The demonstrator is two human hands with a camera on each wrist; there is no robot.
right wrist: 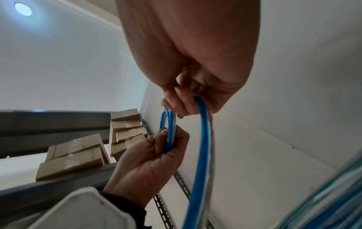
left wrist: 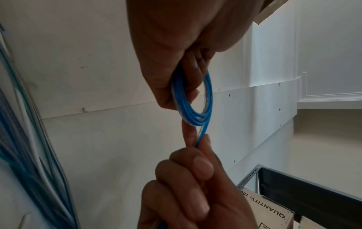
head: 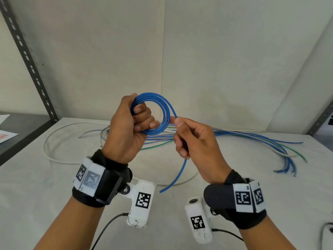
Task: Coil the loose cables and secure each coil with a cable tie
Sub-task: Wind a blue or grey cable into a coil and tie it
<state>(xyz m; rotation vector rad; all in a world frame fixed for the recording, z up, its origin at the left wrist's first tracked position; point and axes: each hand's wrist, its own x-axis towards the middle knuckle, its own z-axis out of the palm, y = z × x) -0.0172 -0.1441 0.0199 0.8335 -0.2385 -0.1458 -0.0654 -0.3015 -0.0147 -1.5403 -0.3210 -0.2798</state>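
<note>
My left hand [head: 134,121] grips a small coil of blue cable [head: 163,107], held upright above the table with several turns in it. The fingers curl through the coil's left side. The coil's free tail [head: 177,175] runs down to the right through my right hand [head: 182,134], which pinches it between thumb and forefinger just beside the coil; the tail's end hangs near the table. In the left wrist view the blue coil [left wrist: 197,114] sits under my left hand's fingers. The right wrist view shows the blue tail [right wrist: 201,155] running out of my right hand.
A loose bundle of blue, white and green cables [head: 252,139] lies across the back of the white table [head: 54,195]. A long white cable [head: 46,141] loops at the left. Slotted metal shelf posts [head: 30,64] stand at both sides. Cardboard boxes [right wrist: 78,155] sit on a shelf.
</note>
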